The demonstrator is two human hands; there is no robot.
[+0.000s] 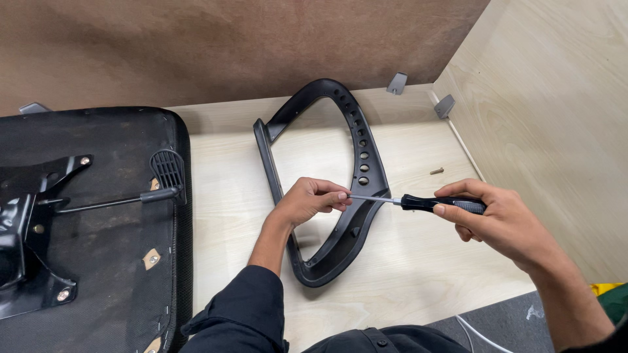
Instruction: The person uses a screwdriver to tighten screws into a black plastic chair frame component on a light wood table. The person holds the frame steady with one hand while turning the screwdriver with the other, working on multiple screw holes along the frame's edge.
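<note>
Screwdriver (428, 203): light, stiff; gripped at handle by right hand (500, 219), shaft pinched by left hand (307, 201) over black plastic armrest (356, 150); brass screw (436, 171) right of armrest.

Upturned seat base (91, 222), loose screw (436, 171)

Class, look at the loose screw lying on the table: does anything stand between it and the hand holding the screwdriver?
Nothing visible does. The screw lies alone on the bare table, just beyond the right hand gripping the screwdriver. The black armrest frame lies to its left, clear of that path.
</note>
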